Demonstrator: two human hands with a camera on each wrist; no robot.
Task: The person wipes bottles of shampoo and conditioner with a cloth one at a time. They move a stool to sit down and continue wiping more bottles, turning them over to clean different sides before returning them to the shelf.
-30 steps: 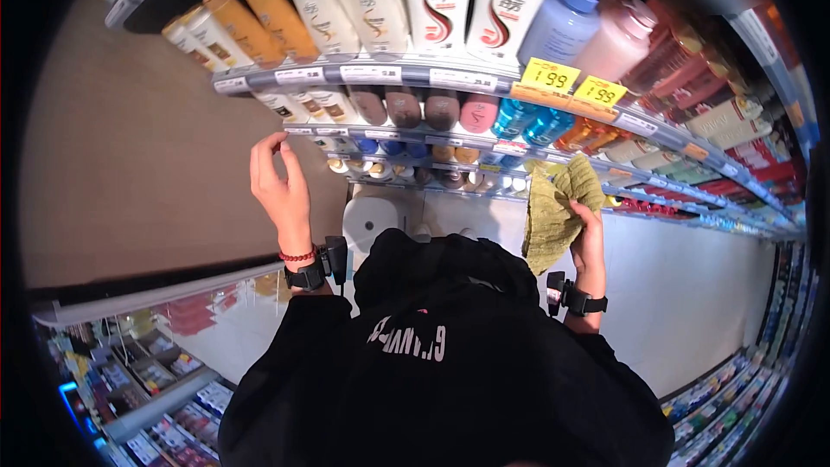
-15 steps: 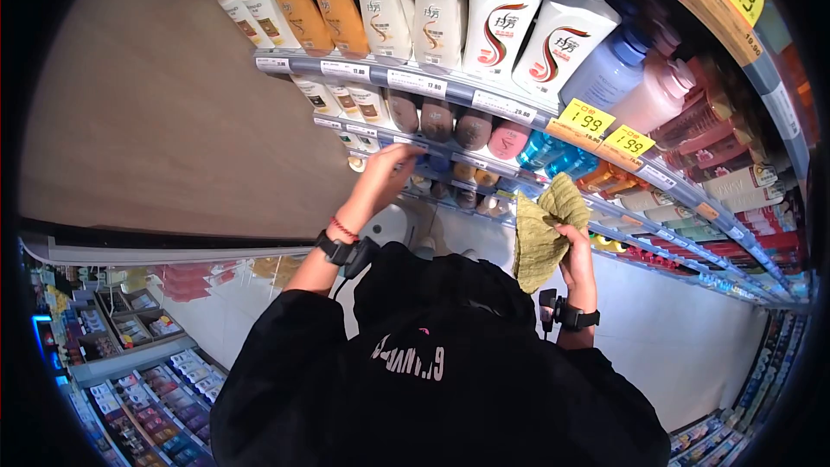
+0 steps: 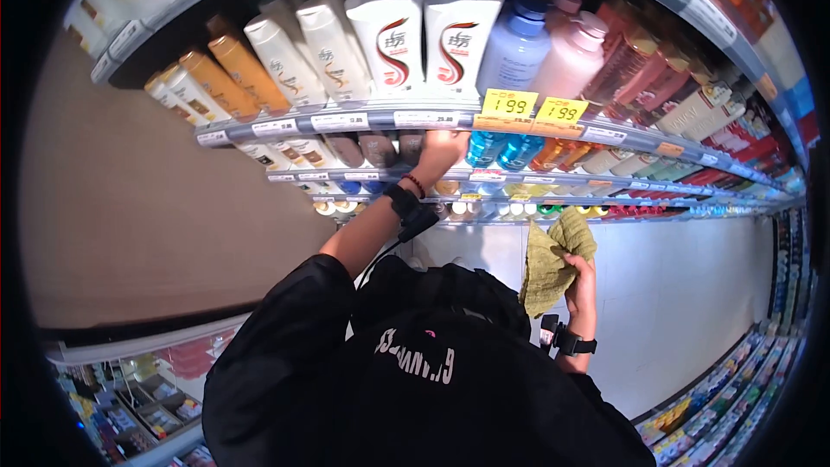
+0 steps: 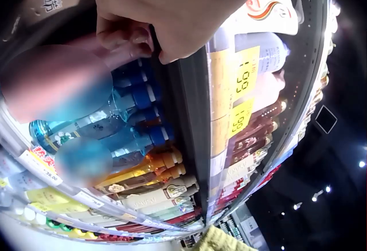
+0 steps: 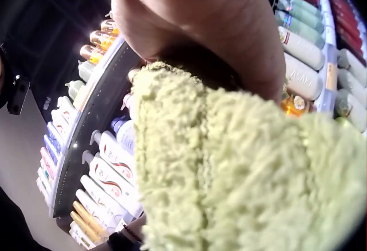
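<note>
My left hand reaches into the shelf below the big white pump bottles. In the left wrist view its curled fingers grip the narrow top of a pink bottle, whose body is partly blurred. The hand hides that bottle in the head view. Blue bottles stand right beside it, and a dark brown bottle is on its other side. Lower right, my right hand holds a folded yellow-green cloth, pinched between thumb and fingers. The cloth fills much of the right wrist view.
The shelf edge with price labels runs just above my left hand. Yellow price tags hang from it. A brown panel borders the shelves at the left. Pale floor lies at the right.
My left hand has moved right and forward from beside the brown panel into the second shelf, onto the pink bottle. The right hand keeps the cloth, now slightly lower in view.
</note>
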